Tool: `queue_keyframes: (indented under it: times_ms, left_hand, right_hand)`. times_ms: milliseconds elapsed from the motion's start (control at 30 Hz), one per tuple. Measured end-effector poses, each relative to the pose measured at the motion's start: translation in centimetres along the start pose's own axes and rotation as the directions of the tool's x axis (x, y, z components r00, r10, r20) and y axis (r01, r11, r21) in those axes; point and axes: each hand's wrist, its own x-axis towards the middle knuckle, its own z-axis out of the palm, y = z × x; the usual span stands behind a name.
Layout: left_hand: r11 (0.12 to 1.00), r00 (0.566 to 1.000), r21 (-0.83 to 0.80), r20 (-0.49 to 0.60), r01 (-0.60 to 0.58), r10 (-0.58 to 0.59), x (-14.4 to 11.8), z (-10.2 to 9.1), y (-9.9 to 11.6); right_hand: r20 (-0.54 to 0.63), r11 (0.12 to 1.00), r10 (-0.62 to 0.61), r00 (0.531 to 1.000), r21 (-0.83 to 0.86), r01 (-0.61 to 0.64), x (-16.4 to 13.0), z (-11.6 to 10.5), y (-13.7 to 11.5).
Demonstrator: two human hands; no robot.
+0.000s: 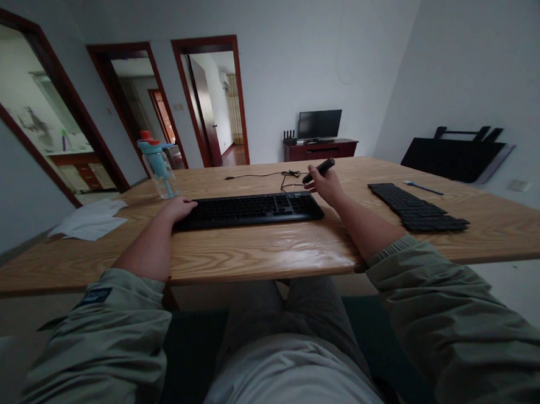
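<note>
A black keyboard point(252, 210) lies across the middle of the wooden table point(264, 251), its cable point(268, 176) trailing behind it. My left hand point(179, 208) rests on the keyboard's left end. My right hand point(326, 185) hovers just past the keyboard's right end and holds a slim black tool point(319, 169) pointing up and away. To the right lies a flat black sheet of keys point(415, 207), apart from both hands.
A clear water bottle with a blue cap point(159, 168) stands at the back left. White paper sheets point(90, 220) lie at the left edge. A blue pen point(422, 188) rests behind the key sheet. A folded black table point(452, 154) leans on the right wall.
</note>
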Motion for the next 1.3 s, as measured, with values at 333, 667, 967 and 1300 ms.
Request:
queue_keyframes:
  times_ms: [333, 667, 967, 1300]
  left_hand:
    - [1.0, 1.0, -0.011, -0.002, -0.011, 0.011, 0.3, 0.2, -0.3]
    - [1.0, 1.0, 0.021, -0.015, 0.002, -0.002, 0.1, 0.1, -0.1]
    - [1.0, 1.0, 0.007, -0.009, 0.005, -0.005, -0.1, 0.0, 0.2]
    - [1.0, 1.0, -0.003, -0.004, 0.0, 0.0, 0.2, 0.1, -0.1]
  right_hand:
    - [-0.042, 0.998, 0.066, 0.997, 0.026, -0.065, -0.6, -0.4, -0.7]
    - [-0.071, 0.981, 0.161, 0.984, -0.102, -0.167, -0.2, -0.6, 0.1]
    - [-0.023, 0.977, 0.189, 0.982, -0.095, -0.19, -0.5, -0.6, -0.7]
    - [0.142, 0.989, 0.043, 0.989, -0.148, -0.021, 0.1, -0.6, 0.3]
